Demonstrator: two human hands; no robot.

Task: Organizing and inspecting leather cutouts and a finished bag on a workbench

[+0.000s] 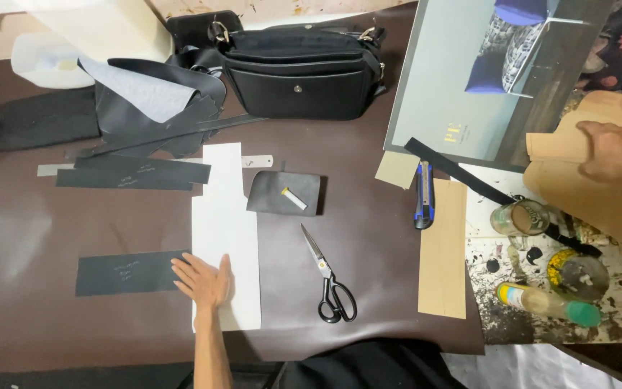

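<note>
The left hand (pixel 205 281) lies flat, fingers spread, on a white pattern (pixel 226 230) near the middle, touching a dark strip (pixel 127 273) at its left. The right hand (pixel 613 153), far right, rests on tan card sheets (pixel 577 173); whether it grips them I cannot tell. One pair of scissors (pixel 331 282), one knife (pixel 424 195), one black bag (pixel 300 72). A grey-blue poster (pixel 440 94) is cut off at the top. Two more strips (pixel 134 173) lie farther off.

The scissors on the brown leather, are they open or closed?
Closed. The scissors lie flat on the brown leather, both blades together in one narrow point and the two black handle loops side by side. No hand touches them.
</note>
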